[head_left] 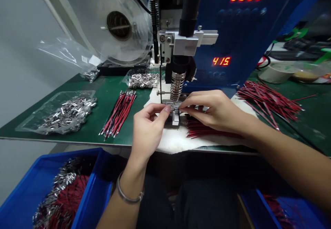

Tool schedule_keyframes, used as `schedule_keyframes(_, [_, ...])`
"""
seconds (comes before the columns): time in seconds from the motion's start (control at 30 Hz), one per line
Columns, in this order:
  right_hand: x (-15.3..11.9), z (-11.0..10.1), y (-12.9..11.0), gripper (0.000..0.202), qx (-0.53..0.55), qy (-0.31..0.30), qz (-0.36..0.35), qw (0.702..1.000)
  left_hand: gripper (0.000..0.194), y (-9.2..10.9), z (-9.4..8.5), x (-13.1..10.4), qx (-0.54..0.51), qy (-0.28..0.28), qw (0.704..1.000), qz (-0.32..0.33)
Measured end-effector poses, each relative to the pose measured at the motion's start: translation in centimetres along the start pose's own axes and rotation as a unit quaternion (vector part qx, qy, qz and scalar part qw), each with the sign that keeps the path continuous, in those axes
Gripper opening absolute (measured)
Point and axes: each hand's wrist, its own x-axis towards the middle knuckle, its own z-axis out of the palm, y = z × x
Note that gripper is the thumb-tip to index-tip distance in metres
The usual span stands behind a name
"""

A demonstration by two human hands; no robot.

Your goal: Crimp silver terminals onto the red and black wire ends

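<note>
My left hand (150, 127) is closed in a pinch at the small metal fixture (175, 118) under the soldering head. Whatever its fingertips hold is too small and covered to make out. From the other side my right hand (214, 110) pinches what looks like a thin wire, its tip at the same fixture. Directly above both hands stands the spring-wrapped soldering head (178, 84). A bundle of red and black wires (201, 130) lies on the white cloth (173, 144), partly beneath my right hand.
Left on the green table (108, 80) are a bag of metal connectors (69, 113), another bag (142, 79) and a wire bundle (119, 113). More wires (269, 101) lie right, beside the blue machine (219, 42). A blue bin (95, 184) stands below left. A clear reel (90, 22) rises behind.
</note>
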Motion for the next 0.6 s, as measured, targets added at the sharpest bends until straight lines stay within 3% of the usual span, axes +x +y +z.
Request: schedule_keyframes(0.6, [-0.05,-0.02,0.24,0.017,-0.02,-0.019,-0.01,1.0,0.019,0.27,-0.04,-0.3,0.016,0.0,1.0,0.0])
